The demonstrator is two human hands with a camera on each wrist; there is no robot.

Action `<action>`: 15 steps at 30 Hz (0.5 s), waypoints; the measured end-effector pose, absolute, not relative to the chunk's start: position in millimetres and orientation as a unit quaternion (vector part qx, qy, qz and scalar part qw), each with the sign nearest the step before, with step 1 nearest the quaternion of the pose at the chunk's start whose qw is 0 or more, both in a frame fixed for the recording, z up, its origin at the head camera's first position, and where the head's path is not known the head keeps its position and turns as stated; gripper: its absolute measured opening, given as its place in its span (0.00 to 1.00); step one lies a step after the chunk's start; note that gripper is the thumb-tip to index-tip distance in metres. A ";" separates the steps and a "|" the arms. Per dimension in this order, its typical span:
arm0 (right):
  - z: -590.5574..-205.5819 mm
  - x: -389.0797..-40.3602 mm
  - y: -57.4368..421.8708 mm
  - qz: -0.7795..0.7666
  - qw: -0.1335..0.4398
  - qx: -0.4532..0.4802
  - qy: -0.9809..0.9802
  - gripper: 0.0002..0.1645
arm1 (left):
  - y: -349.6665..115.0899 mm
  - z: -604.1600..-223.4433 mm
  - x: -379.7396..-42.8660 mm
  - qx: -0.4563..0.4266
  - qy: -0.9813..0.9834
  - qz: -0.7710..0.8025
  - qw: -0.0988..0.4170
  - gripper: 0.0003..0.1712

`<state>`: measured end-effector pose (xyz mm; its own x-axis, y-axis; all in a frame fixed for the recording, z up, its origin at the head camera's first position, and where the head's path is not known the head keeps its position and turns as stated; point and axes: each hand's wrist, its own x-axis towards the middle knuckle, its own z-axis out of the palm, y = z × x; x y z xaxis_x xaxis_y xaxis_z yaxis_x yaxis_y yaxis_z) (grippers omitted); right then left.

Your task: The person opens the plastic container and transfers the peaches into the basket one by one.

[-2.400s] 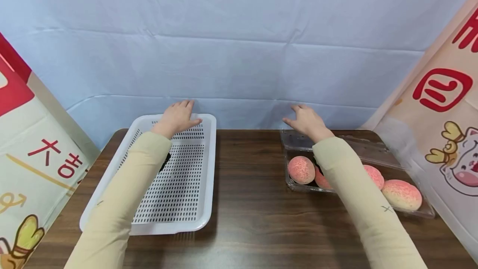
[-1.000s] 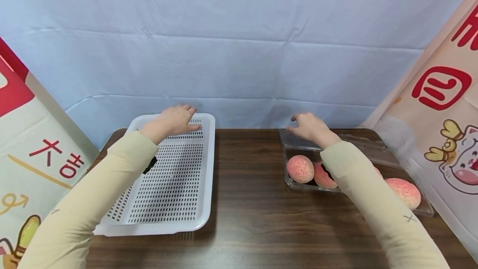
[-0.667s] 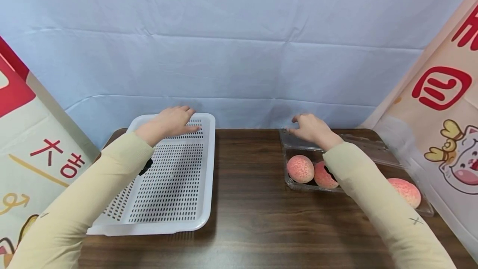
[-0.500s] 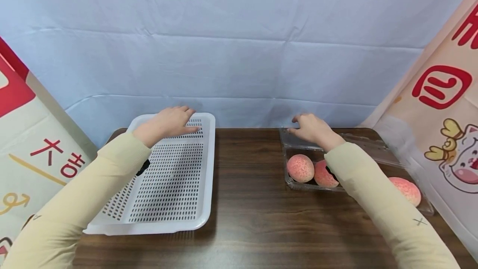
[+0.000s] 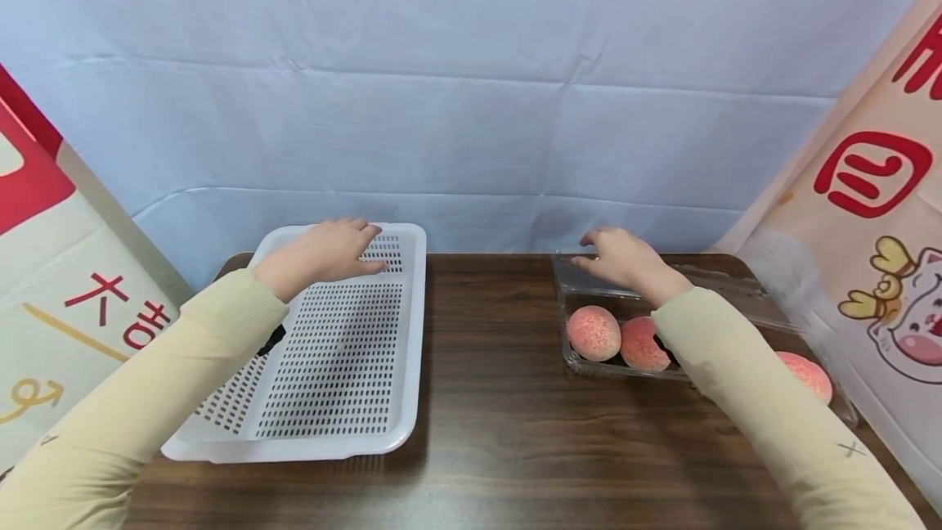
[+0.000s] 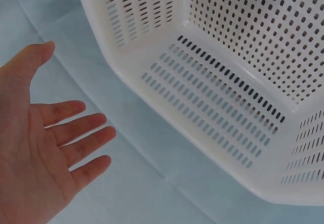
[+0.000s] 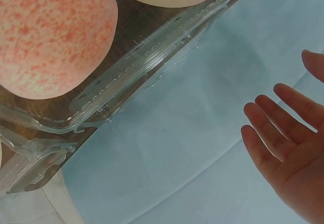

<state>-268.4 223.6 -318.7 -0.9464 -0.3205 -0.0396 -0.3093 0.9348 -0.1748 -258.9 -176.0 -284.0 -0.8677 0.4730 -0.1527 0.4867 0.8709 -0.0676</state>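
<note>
My left hand (image 5: pixel 324 253) hovers over the far part of a white perforated plastic basket (image 5: pixel 414 334), fingers loosely extended and holding nothing. The left wrist view shows that palm (image 6: pixel 40 143) apart from the basket's rim. At the right, my right hand (image 5: pixel 625 262) hangs in the air above the back of a clear plastic box (image 5: pixel 589 368), its fingers slightly bent around nothing. Pink-speckled peaches (image 5: pixel 593 334) sit inside. In the right wrist view the right hand (image 7: pixel 293 143) is well apart from a peach (image 7: pixel 55 37). The right sleeve hides part of the boxes.
Brown wood-grain table (image 5: pixel 493 399) lies between basket and boxes. A second peach (image 5: pixel 644 344) and another (image 5: pixel 807 377) show beside the right forearm. Clear lids (image 5: pixel 724 293) lie at the back right. Pale blue cloth (image 5: pixel 471 121) hangs behind; printed panels (image 5: pixel 876 186) flank the table.
Both hands have drawn slightly back and apart, with the elbows spreading outward. The right hand's fingers are a little more bent than at first. Basket, boxes and peaches stay put.
</note>
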 end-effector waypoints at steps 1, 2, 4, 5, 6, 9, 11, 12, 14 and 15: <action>-318.5 -267.6 224.4 -0.082 0.032 -0.162 0.983 0.27 | -176.5 -284.5 -258.8 0.249 0.965 -0.052 0.065 0.40; -318.4 -266.9 225.0 -0.081 0.031 -0.164 0.983 0.27 | -176.7 -284.6 -258.6 0.250 0.965 -0.053 0.064 0.40; -318.3 -265.6 225.9 -0.078 0.026 -0.168 0.982 0.27 | -177.7 -284.9 -257.9 0.254 0.964 -0.056 0.062 0.40; -318.1 -264.9 226.2 -0.078 0.026 -0.170 0.982 0.28 | -178.5 -285.4 -257.8 0.256 0.963 -0.056 0.059 0.40; -318.1 -264.4 226.7 -0.079 0.026 -0.171 0.982 0.27 | -179.6 -285.7 -257.5 0.259 0.963 -0.055 0.056 0.40; -317.8 -262.2 227.7 -0.081 0.021 -0.176 0.981 0.27 | -182.3 -287.4 -256.3 0.273 0.959 -0.060 0.042 0.38; -317.6 -260.4 228.7 -0.084 0.019 -0.177 0.981 0.27 | -183.7 -288.5 -255.4 0.281 0.957 -0.062 0.033 0.37; -317.9 -259.8 229.4 -0.084 0.018 -0.177 0.980 0.27 | -184.2 -288.9 -255.0 0.284 0.956 -0.062 0.028 0.36; -318.5 -258.3 230.7 -0.084 0.014 -0.179 0.980 0.26 | -185.0 -289.1 -253.4 0.287 0.956 -0.063 0.024 0.35; -318.6 -257.4 231.4 -0.085 0.014 -0.179 0.980 0.26 | -185.7 -289.5 -252.8 0.286 0.956 -0.062 0.023 0.35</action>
